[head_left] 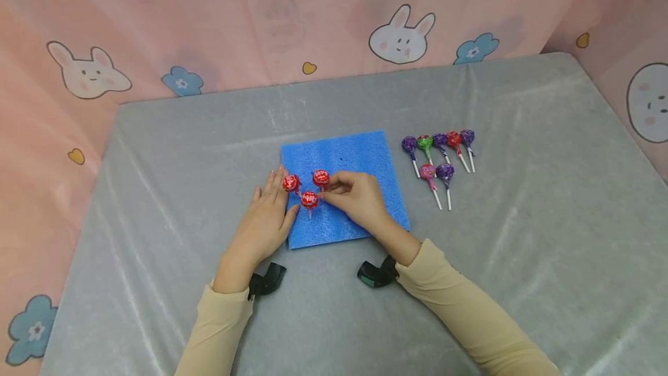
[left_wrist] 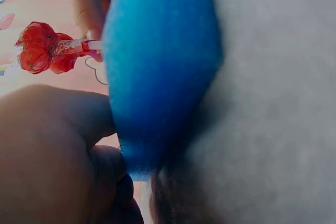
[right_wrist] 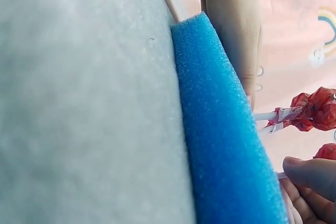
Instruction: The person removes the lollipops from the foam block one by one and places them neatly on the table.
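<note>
A blue foam block (head_left: 352, 181) lies on the grey table. My left hand (head_left: 263, 222) rests flat along its left edge, fingers straight and thumb over the near left part. Two red-wrapped lollipops (right_wrist: 312, 111) stand upright with their sticks in the foam. My right hand (head_left: 357, 199) pinches the white stick of a third red lollipop (head_left: 320, 177) between thumb and fingers, close over the foam. In the right wrist view that stick's lower end meets the foam edge line. In the left wrist view, red wrapped heads (left_wrist: 39, 48) overlap one another beside the block.
Right of the foam, several lollipops lie in two rows: purple (head_left: 409, 144), green (head_left: 425, 142), red (head_left: 454, 139) and pink (head_left: 428, 172) ones among them. A pink curtain (head_left: 282, 22) with printed rabbits hangs behind the table. Black wrist devices (head_left: 378, 273) sit at both cuffs.
</note>
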### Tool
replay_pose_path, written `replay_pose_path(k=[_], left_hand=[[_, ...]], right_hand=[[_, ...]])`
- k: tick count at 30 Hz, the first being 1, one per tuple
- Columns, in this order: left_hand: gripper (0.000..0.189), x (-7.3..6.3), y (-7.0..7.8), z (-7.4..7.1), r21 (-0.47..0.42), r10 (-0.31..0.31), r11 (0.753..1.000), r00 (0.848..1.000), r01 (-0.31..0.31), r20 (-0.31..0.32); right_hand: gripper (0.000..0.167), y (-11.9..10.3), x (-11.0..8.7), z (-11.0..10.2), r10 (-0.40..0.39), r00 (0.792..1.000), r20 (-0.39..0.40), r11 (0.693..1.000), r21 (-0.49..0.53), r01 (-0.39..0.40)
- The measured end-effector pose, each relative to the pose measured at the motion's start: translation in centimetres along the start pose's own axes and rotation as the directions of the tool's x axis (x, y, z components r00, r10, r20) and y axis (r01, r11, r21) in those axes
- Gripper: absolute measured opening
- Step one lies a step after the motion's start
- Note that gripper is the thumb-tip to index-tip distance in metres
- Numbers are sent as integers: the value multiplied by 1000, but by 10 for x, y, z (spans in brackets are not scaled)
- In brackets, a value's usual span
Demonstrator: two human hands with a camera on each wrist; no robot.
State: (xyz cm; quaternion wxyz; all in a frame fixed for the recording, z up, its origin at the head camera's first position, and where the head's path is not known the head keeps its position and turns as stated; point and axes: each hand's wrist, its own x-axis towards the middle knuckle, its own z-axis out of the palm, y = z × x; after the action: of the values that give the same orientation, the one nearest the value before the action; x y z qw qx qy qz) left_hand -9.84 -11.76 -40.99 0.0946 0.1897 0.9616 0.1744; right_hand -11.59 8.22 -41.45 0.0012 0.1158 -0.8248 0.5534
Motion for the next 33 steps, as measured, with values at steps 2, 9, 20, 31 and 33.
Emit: replay_pose_path(k=[2, 9, 20, 31, 33], left_hand=[[61, 0, 0, 0, 0, 0, 1000, 1000, 0, 0], [61, -1, -1, -1, 1, -4, 1000, 1000, 4, 1], [61, 0, 0, 0, 21, -6, 1000, 1000, 6, 1], [61, 0, 0, 1, 8, -3, 1000, 1000, 3, 5], [61, 0, 0, 1, 6, -4, 1000, 1000, 4, 7]], right_hand=[[12, -1, 0, 0, -5, 1000, -3, 1000, 18, 6], [11, 0, 0, 0, 0, 1000, -18, 997, 81, 1], [13, 5, 2, -9, 64, 998, 22, 968, 241, -67], [17, 8, -2, -23, 32, 997, 64, 905, 422, -56], [18, 8, -2, -24, 27, 997, 73, 899, 434, -57]])
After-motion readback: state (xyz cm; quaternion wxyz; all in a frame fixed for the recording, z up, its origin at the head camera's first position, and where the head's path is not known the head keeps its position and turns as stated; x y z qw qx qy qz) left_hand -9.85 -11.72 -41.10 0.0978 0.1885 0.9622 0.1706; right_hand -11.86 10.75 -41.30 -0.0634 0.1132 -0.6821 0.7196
